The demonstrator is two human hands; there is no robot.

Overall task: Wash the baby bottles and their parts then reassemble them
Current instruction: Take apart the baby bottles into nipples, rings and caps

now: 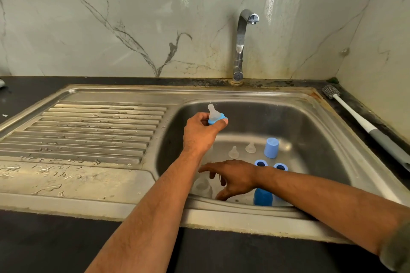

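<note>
blue collar with its clear teat (214, 115) pinched upright in my left hand (200, 131) above the sink (328, 117); my right hand (233, 178), fingers spread and empty, reaches down-left toward a clear bottle (203, 187) just beside it.

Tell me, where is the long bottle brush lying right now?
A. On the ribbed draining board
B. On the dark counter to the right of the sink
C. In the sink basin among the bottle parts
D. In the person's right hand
B: the bottle brush lies on the dark counter right of the sink, outside the basin and in neither hand.
</note>
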